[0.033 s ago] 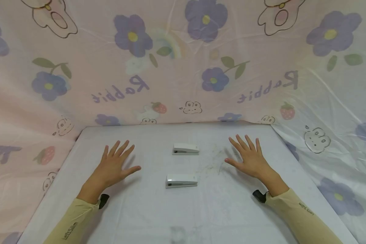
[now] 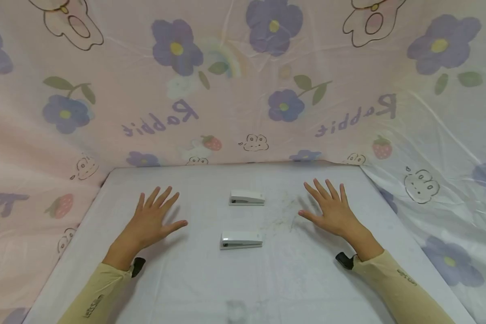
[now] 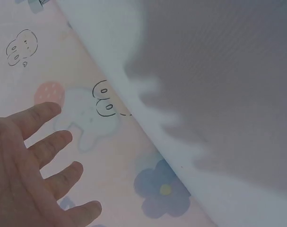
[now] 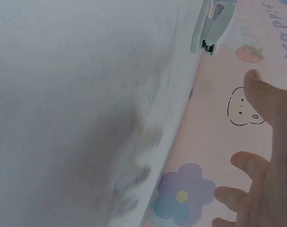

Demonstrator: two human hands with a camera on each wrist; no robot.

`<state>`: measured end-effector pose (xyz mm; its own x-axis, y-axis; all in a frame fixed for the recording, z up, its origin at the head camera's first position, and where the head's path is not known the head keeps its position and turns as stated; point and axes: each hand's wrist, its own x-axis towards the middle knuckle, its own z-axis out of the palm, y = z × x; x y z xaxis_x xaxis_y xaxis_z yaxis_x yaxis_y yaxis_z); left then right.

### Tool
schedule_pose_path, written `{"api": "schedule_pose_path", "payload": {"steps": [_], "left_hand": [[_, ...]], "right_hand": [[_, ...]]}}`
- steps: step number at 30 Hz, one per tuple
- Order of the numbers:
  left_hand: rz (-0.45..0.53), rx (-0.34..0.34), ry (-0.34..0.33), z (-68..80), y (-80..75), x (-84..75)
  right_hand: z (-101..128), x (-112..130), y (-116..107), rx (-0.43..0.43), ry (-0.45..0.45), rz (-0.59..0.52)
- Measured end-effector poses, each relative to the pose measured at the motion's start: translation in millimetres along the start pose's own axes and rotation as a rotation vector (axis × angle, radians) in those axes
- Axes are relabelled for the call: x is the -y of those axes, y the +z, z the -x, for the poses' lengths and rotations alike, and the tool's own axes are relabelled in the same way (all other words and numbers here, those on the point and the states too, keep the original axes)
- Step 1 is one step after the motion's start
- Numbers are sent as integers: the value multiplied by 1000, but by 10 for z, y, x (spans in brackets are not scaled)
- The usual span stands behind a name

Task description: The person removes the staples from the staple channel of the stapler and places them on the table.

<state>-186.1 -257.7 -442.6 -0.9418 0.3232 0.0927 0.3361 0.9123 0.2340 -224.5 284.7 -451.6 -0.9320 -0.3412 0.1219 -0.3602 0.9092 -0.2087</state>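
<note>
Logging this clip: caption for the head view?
Two open hands, left hand and right hand, hover beside two white staplers on a white table.

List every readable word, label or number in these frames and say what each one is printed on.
"Rabbit", mirrored, on the pink floral cloth behind the table, left of centre.
"Rabbit", mirrored again, on the same cloth further right.
Purple letters at the cloth's left edge: cut off, unreadable.
Dark print on the left sleeve and the right sleeve: too small to read.
Far stapler and near stapler: no legible marking.
</note>
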Motion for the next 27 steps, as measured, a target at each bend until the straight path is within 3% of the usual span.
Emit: {"api": "schedule_pose_path", "payload": {"steps": [7, 19, 27], "left_hand": [[-18, -8, 5, 16, 33, -20], [-6, -12, 83, 12, 88, -275], [11, 27, 113, -23, 158, -378]], "right_hand": [[-1, 15, 4, 2, -5, -23], [-18, 146, 115, -33, -77, -29], [-22, 308, 151, -35, -124, -79]]}}
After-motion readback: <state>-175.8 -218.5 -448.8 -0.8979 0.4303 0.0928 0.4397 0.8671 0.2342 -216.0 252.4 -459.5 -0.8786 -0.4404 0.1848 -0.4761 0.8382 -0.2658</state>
